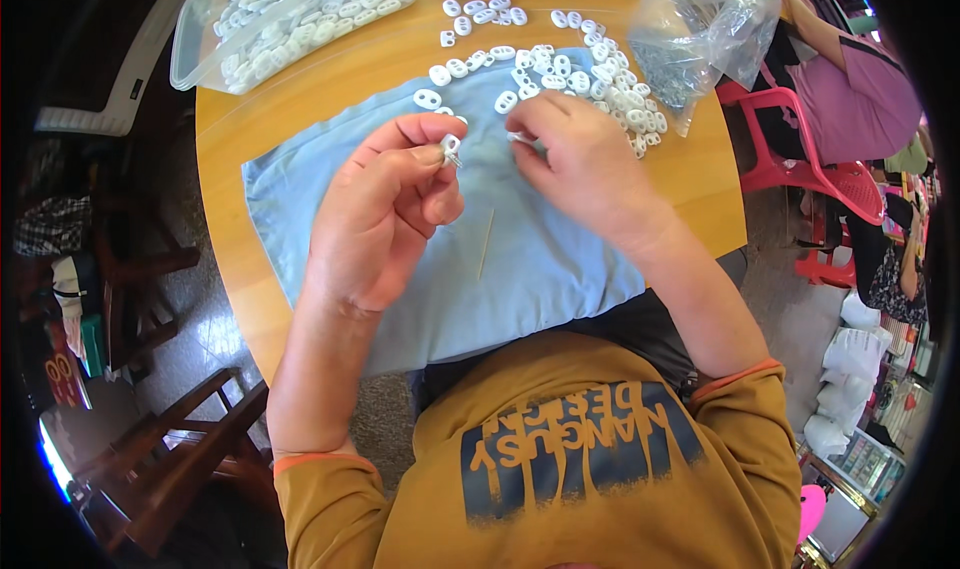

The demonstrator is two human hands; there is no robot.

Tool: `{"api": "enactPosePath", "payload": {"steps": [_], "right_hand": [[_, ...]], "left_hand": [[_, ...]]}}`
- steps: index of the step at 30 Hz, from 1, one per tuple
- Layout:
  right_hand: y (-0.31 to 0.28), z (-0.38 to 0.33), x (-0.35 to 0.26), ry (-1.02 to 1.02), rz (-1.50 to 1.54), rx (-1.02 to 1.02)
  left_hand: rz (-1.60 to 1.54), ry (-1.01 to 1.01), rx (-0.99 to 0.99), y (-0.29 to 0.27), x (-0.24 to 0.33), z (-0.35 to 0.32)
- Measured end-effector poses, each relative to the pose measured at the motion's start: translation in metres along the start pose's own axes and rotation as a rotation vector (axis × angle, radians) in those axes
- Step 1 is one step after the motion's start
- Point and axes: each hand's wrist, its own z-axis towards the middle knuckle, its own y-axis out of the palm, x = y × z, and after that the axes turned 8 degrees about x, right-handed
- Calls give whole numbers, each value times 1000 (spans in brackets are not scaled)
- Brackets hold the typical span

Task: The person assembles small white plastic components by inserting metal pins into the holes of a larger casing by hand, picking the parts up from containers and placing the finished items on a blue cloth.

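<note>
My left hand [372,201] is raised over a light blue cloth [400,304], pinching a small white two-holed plastic piece [451,146] between thumb and fingertips. A tiny shiny bit sticks out below that piece. To its right, my right hand [585,159] has thumb and forefinger closed on another small white piece [518,137], mostly covered by the fingers. Just beyond the right hand lies a loose heap of white two-holed pieces [625,89], and a curved row of them [457,68] runs to the left. A thin pale stick [486,244] rests on the cloth.
At the far left of the wooden table [240,259] stands a clear tub [190,54] full of white pieces. A clear plastic bag [690,29] of small grey parts lies at the far right. Beyond it, a person sits on a pink chair [790,154]. Wooden chairs [180,459] stand at left.
</note>
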Motion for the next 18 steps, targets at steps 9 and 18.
{"api": "enactPosePath", "payload": {"steps": [9,18], "right_hand": [[2,-5,-12,-55,-113,-47],[-5,22,-18,903,1356,-163]], "left_hand": [[22,-5,46,3,3,-4],[65,82,163,10,3,-9]]}}
